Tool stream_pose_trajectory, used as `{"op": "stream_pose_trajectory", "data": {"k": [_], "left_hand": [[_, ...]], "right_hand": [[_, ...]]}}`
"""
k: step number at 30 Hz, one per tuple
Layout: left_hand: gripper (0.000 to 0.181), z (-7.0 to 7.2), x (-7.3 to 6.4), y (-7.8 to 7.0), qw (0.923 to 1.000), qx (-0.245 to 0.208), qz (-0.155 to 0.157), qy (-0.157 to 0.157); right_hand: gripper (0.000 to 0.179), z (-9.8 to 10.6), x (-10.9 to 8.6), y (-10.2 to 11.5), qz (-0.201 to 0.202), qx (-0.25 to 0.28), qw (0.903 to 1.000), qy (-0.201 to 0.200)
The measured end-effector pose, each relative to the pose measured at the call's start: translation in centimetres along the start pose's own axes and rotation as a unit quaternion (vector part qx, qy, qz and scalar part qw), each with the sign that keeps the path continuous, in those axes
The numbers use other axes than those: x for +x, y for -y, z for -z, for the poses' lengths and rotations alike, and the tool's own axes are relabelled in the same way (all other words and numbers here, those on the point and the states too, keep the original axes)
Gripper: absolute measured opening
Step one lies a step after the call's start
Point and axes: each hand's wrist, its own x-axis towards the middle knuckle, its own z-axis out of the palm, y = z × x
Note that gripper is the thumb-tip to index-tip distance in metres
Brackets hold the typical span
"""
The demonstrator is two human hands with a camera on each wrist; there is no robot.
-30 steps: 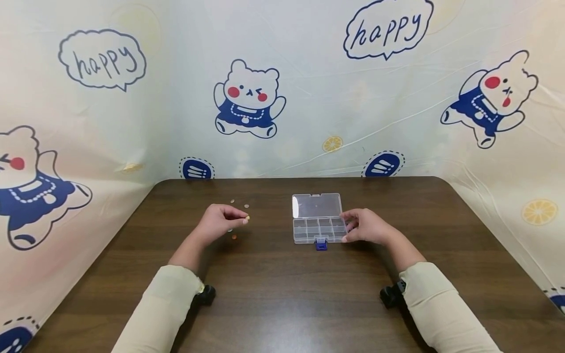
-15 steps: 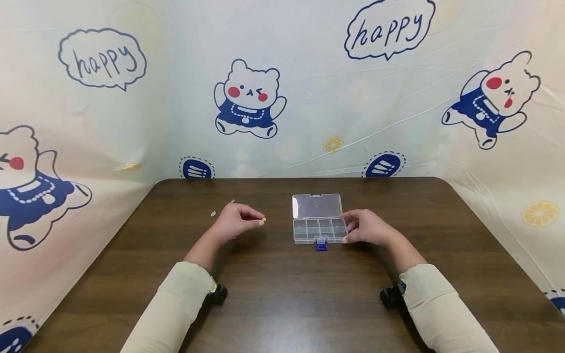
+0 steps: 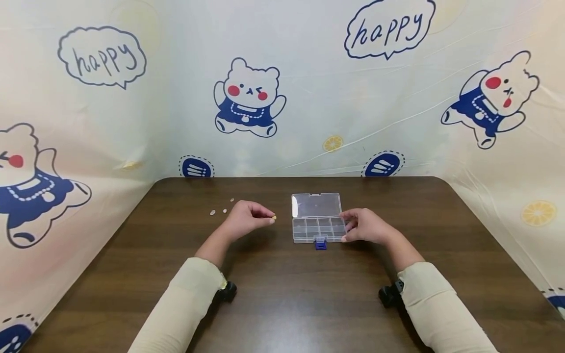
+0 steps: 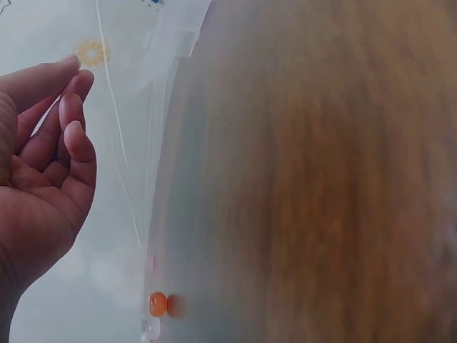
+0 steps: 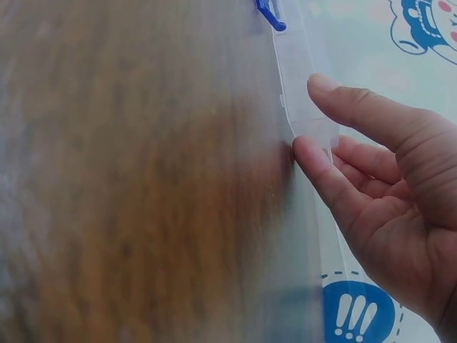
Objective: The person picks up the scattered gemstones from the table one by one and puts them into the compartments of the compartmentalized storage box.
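Note:
Between thumb and fingertip, my left hand pinches a small yellow bead, held left of the box and above the table. The left wrist view shows that hand's pinch, though the bead is hidden there. A clear plastic compartment box stands with its lid raised and a blue latch at the front. Its right end is held by my right hand, thumb at the front corner and fingers along the side. No beads are discernible in its compartments.
Several small pale beads lie on the brown table behind my left hand. An orange bead and a clear bead show in the left wrist view. A printed curtain surrounds the table's back and sides.
My left hand has moved right toward the box, carrying the yellow bead, and uncovered pale beads behind it. My right hand and the box have stayed in place.

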Motion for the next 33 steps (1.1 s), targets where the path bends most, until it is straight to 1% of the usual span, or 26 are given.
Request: {"op": "stream_pose_trajectory", "data": {"k": [3,8,12,15,20,25,33], "left_hand": [[0.013,-0.3,0.3,0.0,1.0000,-0.001,0.001,0.001],[0.013,-0.7,0.5,-0.2,0.9999,-0.008,0.014,0.003],[0.011,-0.9,0.8,-0.4,0.9999,-0.010,0.009,0.004],[0.011,-1.0,1.0,-0.6,0.9999,-0.010,0.008,0.005],[0.011,-1.0,1.3,-0.6,0.9998,-0.009,0.015,0.003],[0.009,-1.1,1.5,-0.7,0.9997,-0.008,0.023,0.003],[0.010,-1.7,1.9,-0.9,0.9996,-0.015,0.014,0.018]], "right_hand": [[0.071,0.0,-0.1,0.0,-0.005,0.000,1.0000,-0.001],[0.071,0.0,-0.1,0.0,-0.006,-0.005,1.0000,0.001],[0.070,0.0,-0.1,0.1,-0.004,-0.004,1.0000,-0.002],[0.070,0.0,0.0,0.0,-0.003,-0.003,1.0000,-0.002],[0.071,-0.1,0.0,0.0,0.002,-0.004,1.0000,0.001],[0.070,0.1,-0.1,0.0,-0.003,-0.002,1.0000,0.003],[0.069,0.1,-0.1,0.2,0.006,-0.002,1.0000,0.006]]}}
